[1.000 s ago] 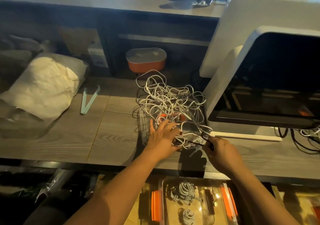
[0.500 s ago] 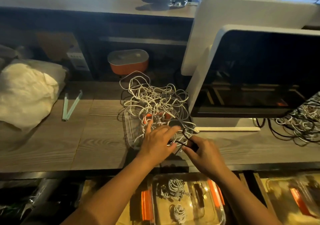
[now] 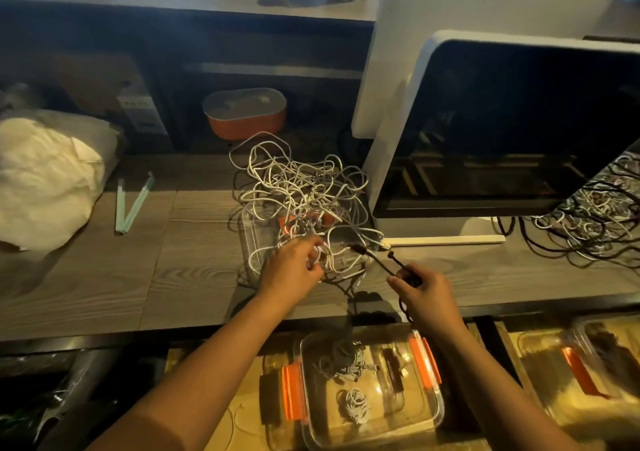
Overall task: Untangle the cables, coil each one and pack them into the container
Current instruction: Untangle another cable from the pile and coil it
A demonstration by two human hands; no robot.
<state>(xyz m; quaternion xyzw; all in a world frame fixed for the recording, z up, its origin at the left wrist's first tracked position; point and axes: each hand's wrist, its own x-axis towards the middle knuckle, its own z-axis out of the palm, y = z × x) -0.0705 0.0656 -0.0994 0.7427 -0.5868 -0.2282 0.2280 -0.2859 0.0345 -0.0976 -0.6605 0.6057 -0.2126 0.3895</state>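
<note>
Our right hand [image 3: 424, 294] pinches a black cable [image 3: 375, 260]; our left hand [image 3: 294, 270] closes on white cables [image 3: 301, 190] heaped over a clear tub [image 3: 252, 239] on the desk [image 3: 104, 277]. Below the desk edge, an open container [image 3: 429, 412] with two orange clips holds two white coils. Right of the heap stands a monitor [image 3: 512, 131]; behind the heap, one orange box [image 3: 247, 116].

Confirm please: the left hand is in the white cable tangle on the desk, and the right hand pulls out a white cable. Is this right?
Not quite. The head view shows the right hand holding a black cable, not a white one. The rest holds: the left hand is in the white cable tangle on the desk.
</note>
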